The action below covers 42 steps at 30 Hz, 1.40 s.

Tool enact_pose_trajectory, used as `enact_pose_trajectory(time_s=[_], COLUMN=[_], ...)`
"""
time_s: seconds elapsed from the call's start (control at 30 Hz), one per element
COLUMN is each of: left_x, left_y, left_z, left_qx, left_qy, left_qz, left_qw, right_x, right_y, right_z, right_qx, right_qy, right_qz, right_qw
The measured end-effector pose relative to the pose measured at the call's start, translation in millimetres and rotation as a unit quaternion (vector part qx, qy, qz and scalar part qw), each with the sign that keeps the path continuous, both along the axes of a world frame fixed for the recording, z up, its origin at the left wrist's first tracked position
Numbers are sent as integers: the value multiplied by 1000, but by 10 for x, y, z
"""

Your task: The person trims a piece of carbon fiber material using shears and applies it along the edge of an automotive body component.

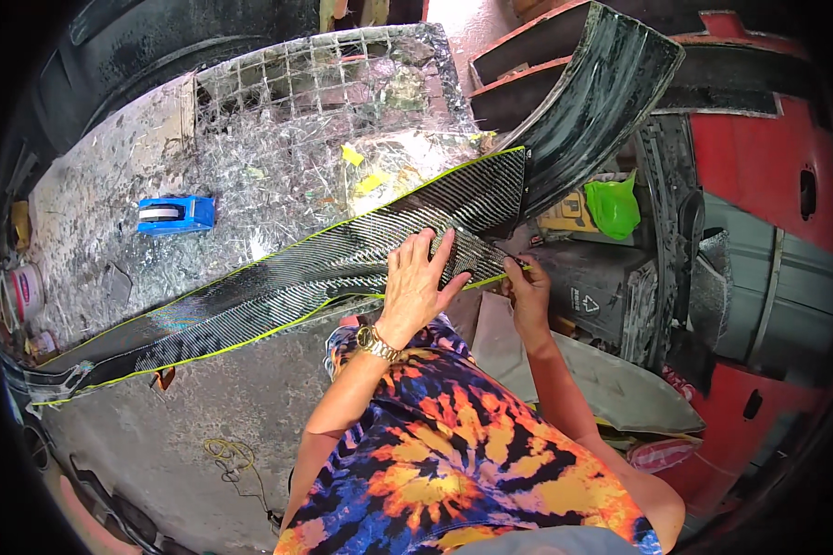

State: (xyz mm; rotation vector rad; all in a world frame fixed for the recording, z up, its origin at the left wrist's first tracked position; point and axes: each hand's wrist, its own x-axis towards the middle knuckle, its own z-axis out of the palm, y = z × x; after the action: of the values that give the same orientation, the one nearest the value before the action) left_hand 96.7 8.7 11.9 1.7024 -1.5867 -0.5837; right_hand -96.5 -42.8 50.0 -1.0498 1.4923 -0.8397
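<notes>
- Grey, fibre-littered workbench (287, 166) stretches ahead and to the left of both hands.
- Black woven panel (278, 287), long and narrow, lies along the bench's near side, directly under and in front of the hands; its long axis slants from lower left to upper right, with far more length reaching left than right. Glossy diagonal weave covers it, rippled near the middle, with bright lime edging (520, 149) along its long sides.
- Left hand (421, 277), palm down, fingers spread and grasping nothing, rests on the weave, nearer the panel's long left reach.
- Right hand (528, 289), thumb and fingers pinched on the near edge, sits nearer the right end; how firmly it grips, I cannot tell.
- Blue roll holder (190, 215) lies on the bench beyond the panel, well apart from the hands.
</notes>
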Motion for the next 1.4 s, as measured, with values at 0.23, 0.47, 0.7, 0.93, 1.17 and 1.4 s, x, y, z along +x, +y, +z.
enact_pose_trajectory(time_s=[0.23,0.47,0.7,0.93,1.17,1.4], left_x=[1,13,-18,-339,-389,-358], left_y=[-21,-40,180,180,-18,-19], left_z=[-19,-9,129,28,46,79], left_qx=[-21,-12,-78,-69,-83,-114], left_qy=[-12,-29,11,-48,-40,-27], left_qz=[5,12,-26,-22,37,83], left_qw=[1000,999,997,996,995,990], right_x=[-7,8,-90,-132,-379,-627], right_y=[-19,-36,-67,-67,-159,-304], right_z=[14,63,42,94,-33,-706], right_qx=[6,3,14,-47,-159,-246], right_qy=[6,28,20,37,48,324], right_qz=[9,30,62,150,269,440], right_qw=[1000,999,998,987,949,800])
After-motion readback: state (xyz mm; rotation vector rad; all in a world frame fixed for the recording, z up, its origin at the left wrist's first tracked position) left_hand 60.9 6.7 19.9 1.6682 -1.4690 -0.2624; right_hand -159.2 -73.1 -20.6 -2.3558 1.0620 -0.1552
